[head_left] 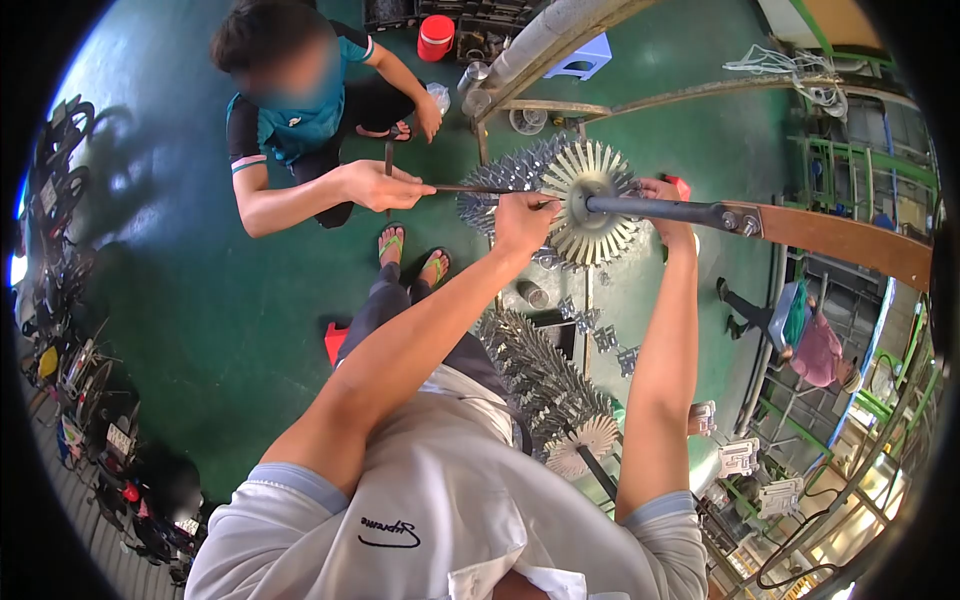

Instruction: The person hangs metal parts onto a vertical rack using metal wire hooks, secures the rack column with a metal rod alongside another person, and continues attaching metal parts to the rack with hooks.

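A pale slotted disc (592,205) sits at the end of a grey shaft (655,207), with rows of dark metal pieces (520,170) stacked behind it. My left hand (525,222) is closed at the disc's left edge, thumb and finger pinched together; what is between them is too small to name. At the right edge, my right hand (670,205) curls its fingers beside the metal pieces, and what it grips is partly hidden. A co-worker's hand (380,187) holds a thin dark rod (470,188) whose tip reaches the disc near my left hand.
The co-worker (305,110) crouches ahead on the left. Below the disc lies a second stack of metal pieces (530,370). A brown beam (850,240) carries the shaft from the right. Another person (800,335) is at far right; motorbikes (85,400) line the left.
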Motion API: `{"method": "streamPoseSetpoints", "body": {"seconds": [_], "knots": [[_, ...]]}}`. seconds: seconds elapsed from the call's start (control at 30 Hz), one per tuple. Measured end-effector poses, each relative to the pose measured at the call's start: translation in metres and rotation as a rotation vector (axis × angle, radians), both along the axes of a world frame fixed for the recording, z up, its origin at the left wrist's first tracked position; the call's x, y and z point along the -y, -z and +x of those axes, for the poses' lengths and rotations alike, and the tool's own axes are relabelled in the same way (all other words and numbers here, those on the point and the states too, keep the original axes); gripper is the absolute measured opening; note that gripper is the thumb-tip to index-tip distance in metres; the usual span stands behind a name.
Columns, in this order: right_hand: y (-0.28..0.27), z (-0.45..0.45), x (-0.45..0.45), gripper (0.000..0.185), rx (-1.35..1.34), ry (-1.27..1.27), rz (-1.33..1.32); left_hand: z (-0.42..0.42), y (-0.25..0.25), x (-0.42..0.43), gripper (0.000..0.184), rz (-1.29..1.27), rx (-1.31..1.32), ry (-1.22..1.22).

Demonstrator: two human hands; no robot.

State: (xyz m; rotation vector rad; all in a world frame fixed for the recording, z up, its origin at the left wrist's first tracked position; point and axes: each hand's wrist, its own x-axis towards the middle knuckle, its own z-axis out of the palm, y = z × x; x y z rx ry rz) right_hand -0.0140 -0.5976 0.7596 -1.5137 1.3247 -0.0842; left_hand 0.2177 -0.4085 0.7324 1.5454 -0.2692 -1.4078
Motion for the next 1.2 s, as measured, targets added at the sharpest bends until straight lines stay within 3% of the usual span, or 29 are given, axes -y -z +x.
{"method": "streamPoseSetpoints", "body": {"seconds": [0.43,0.53,1.2], "knots": [[0.008,-0.009,-0.001,0.031,0.018,0.048,-0.033,-0.007,0.011,0.006,0.018,-0.028,0.054,0.015],[-0.001,-0.002,-0.008,0.031,-0.012,0.072,-0.056,-0.002,-0.002,0.006,0.018,0.016,0.163,0.087],[-0.044,0.006,-0.006,0.029,-0.041,0.024,-0.093,0.004,-0.029,0.007,0.019,-0.089,0.070,0.043]]}}
